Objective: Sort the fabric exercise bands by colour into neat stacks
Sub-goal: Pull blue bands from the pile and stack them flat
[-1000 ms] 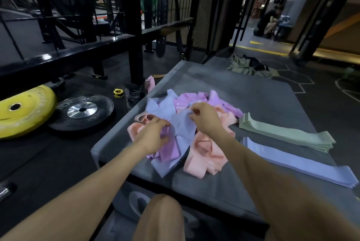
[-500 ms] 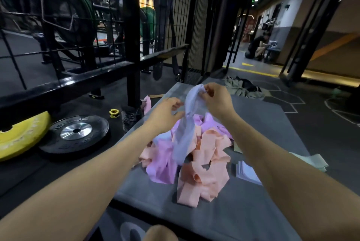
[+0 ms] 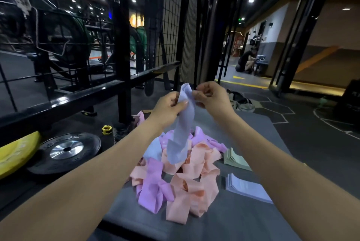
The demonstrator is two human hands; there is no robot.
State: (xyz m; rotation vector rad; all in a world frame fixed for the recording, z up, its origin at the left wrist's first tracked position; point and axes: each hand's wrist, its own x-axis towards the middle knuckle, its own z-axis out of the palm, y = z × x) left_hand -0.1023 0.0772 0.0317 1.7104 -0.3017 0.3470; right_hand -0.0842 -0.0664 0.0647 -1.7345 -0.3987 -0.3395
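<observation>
Since half a second ago the pale blue band (image 3: 183,124) hangs higher and freer, its lower end now dangling just above the mixed pile (image 3: 181,170) rather than trailing into it, and both hands have drawn closer at its top. Left hand (image 3: 167,109) and right hand (image 3: 211,98) are each pinched shut on the upper edge of the band, close together, the loop twisted between them and drooping over the pink and peach bands heaped on the grey mat (image 3: 243,221). To do this step well, the hands should part along the top edge so the twist falls out and the loop hangs flat, then fold or lay it to the same length as those already sorted. Its place looks to be the blue stack (image 3: 246,187) on the right, near the front, just beside the pile; the green stack (image 3: 234,160) lies behind it. Squaring the edges on landing matters, since soft fabric slides and a crooked band would likely spoil the stack's neatness.
</observation>
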